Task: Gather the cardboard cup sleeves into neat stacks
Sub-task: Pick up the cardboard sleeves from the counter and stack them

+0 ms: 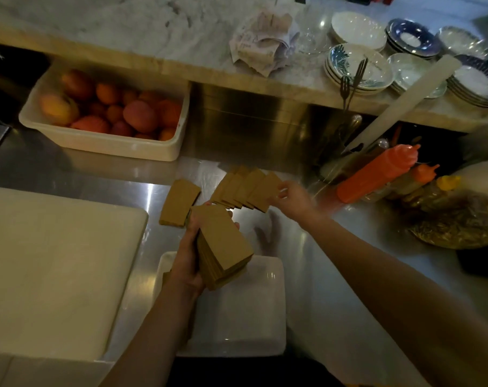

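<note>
- A thick held stack of cardboard cup sleeves is gripped by the left hand, with the fingers curled round its left edge and the thumb laid along its far end.
- The left forearm is raised from the near edge of the scene, and the stack is held tilted just above a white tray.
- The right hand is reached forward and to the right, with the arm stretched out from the near right corner.
- The rightmost piece of the fanned sleeves is pinched at its far corner between the right thumb and fingertips.
- These fanned sleeves are spread in an overlapping row on the steel counter, just beyond the held stack.
- A small stack is laid flat on the counter, to the left of the fanned row and apart from it.
- A large white cutting board is seen to the left of the tray.
- A cream tub filled with fruit is placed at the far left.
- Orange squeeze bottles are leaned at the right, beyond the right hand.
- Stacked plates and crumpled paper are kept on the marble ledge at the far side.
</note>
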A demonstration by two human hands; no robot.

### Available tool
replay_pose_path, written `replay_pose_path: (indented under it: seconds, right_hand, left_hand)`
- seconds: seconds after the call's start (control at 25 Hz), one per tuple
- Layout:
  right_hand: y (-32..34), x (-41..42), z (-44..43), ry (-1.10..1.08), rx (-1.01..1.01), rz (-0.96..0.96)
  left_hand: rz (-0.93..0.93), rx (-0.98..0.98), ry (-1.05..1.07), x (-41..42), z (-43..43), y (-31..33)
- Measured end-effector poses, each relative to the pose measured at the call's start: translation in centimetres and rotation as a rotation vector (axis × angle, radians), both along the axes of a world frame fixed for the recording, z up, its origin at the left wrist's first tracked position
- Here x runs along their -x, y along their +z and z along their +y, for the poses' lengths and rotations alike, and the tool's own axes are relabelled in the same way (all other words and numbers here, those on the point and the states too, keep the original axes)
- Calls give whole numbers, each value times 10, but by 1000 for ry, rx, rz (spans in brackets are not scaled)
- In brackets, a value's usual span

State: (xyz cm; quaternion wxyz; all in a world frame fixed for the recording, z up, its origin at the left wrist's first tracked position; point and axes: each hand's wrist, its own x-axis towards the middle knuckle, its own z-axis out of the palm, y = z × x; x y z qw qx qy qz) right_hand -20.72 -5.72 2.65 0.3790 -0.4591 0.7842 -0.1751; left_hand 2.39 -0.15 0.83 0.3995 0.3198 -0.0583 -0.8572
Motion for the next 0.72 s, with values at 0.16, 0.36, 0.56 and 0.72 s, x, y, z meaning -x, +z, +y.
replay_pose_path:
  seconds: [0.16, 0.36, 0.56, 0.72]
  right_hand:
    - [-39, 19, -45, 64, -165, 217]
    - [-73, 24, -77, 242, -234, 446]
    - [-81, 23, -72, 158, -151, 466]
    - [-70, 22, -67, 1, -88, -110]
  left_hand:
    - [5, -57, -19, -4, -23, -3]
    - [7, -57, -15, -8, -46, -8]
    - [-9, -47, -38, -9, -54, -8]
    - [-8, -32, -15, -7, -55, -9]
